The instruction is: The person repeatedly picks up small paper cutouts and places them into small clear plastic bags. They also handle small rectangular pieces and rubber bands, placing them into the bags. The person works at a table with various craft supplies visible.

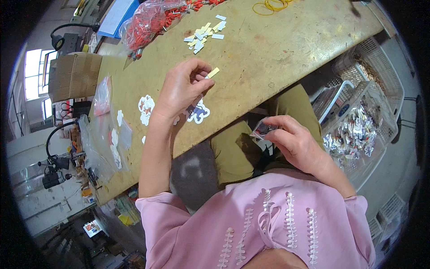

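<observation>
Pinched between the thumb and fingers of my left hand (186, 87) is a small pale-yellow strip (214, 72), held just above the table. Below that hand lie white-edged die-cut stickers (197, 112), partly covered by it. Another cluster of stickers (146, 109) rests left of my wrist. Over my lap, off the table's edge, my right hand (291, 136) grips a small clear plastic bag (260, 131); something dark and reddish shows in it, too small to name. A loose pile of yellow and white strips (206, 35) lies farther up the table.
A large clear bag of red-handled items (150, 22) sits at the table's far left. Yellow bands (271, 6) lie at the far edge. On my right, a plastic basket (378, 148) holds many small shiny packets (354, 134). Clear plastic bags (102, 96) lie along the left edge.
</observation>
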### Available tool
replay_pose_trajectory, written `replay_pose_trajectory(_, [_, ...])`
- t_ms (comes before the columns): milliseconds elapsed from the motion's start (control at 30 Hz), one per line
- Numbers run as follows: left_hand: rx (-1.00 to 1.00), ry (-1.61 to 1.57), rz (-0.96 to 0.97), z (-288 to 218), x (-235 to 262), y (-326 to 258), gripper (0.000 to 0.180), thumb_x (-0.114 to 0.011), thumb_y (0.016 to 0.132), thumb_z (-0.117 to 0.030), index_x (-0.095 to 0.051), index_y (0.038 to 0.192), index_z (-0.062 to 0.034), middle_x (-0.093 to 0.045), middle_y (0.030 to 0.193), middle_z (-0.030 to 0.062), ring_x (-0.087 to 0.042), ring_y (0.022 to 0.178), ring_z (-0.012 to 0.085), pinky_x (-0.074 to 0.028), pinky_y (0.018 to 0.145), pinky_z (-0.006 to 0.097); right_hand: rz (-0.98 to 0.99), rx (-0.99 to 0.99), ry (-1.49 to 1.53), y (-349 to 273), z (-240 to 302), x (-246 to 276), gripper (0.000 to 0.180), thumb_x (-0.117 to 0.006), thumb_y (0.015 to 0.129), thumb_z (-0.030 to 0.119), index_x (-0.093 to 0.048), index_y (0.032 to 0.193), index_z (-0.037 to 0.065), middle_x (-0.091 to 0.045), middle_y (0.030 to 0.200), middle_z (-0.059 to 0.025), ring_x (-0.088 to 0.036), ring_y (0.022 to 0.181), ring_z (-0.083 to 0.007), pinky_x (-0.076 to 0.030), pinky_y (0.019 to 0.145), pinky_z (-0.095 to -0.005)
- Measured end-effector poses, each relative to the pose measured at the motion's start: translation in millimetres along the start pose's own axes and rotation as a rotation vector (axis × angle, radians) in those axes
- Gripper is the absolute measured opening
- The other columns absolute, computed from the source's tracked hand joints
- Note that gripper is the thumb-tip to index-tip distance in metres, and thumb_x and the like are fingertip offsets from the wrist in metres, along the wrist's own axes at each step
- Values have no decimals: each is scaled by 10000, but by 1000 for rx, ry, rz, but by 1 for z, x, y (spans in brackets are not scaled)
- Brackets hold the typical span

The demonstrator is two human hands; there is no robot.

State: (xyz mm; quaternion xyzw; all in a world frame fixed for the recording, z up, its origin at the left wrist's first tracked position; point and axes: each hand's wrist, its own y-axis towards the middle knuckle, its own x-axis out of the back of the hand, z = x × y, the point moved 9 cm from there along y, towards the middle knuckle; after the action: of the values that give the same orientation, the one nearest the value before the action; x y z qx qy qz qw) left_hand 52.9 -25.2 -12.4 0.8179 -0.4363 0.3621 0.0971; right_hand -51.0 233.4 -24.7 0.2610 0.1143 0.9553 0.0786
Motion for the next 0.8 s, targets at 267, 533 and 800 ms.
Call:
replay_pose_trajectory(267, [145, -105, -60, 15, 2, -1, 152, -772, 914, -76, -741, 1023, 25, -692, 804, 44, -663, 750, 107, -560, 703, 294, 6, 30, -8, 3, 7, -5, 285, -758, 835, -109, -697, 1080, 24, -667, 1298, -181, -694, 1102, -363, -593, 849, -409])
replay_pose_trajectory(533, [6, 23, -53, -23, -9, -6, 156, -755, 900, -61, -735, 1038, 9, -724, 871, 69, -678, 785, 125, -557, 728, 303, -27, 79, -143, 4, 13, 5, 247, -712, 841, -55, -684, 1082, -7, -668, 1293, -188, -684, 1164, -373, -599, 923, -423])
replay_pose_trajectory(800, [-288, -347, 15, -91, -71, -62, 144, -818, 880, -26, -762, 1012, -36, -751, 943, 43, -686, 852, 149, -546, 755, 282, -169, 164, -242, 13, 21, 21, 204, -705, 878, 45, -675, 1069, -22, -677, 1269, -187, -689, 1153, -363, -590, 944, -413])
